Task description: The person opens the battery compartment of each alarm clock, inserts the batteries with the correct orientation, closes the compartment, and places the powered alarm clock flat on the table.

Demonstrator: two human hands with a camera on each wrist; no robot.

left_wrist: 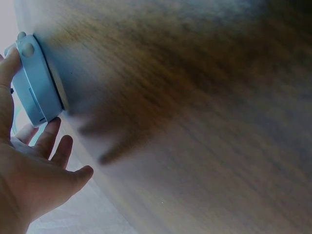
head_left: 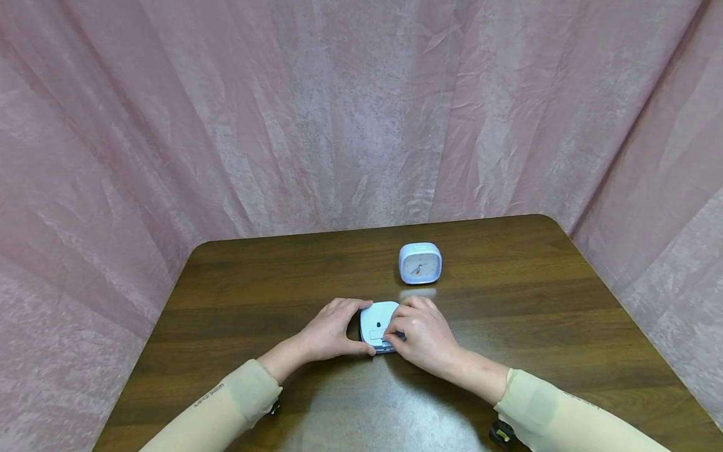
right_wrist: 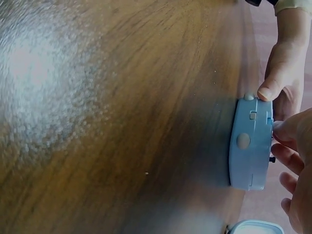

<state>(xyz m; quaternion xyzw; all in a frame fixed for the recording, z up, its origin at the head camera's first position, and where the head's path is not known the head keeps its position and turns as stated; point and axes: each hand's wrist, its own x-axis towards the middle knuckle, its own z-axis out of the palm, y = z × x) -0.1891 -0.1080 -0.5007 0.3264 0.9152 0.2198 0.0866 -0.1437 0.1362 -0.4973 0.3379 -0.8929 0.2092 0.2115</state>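
A pale blue alarm clock (head_left: 373, 316) lies face down on the table, its back up with a small black knob (head_left: 378, 324) showing. My left hand (head_left: 336, 331) grips it from the left, thumb at the near edge and fingers at the far edge. In the left wrist view, the same clock (left_wrist: 36, 83) sits between the thumb and fingers of that hand. My right hand (head_left: 423, 333) has curled fingers, with the tips at the near right part of the clock's back. I cannot tell if those fingertips pinch a small part. Round buttons show on the clock's side (right_wrist: 248, 146).
A second pale alarm clock (head_left: 420, 263) stands upright behind the right hand, its dial facing me. The brown wooden table (head_left: 254, 276) has rounded far corners. Pink curtains (head_left: 361, 113) hang behind it and at both sides.
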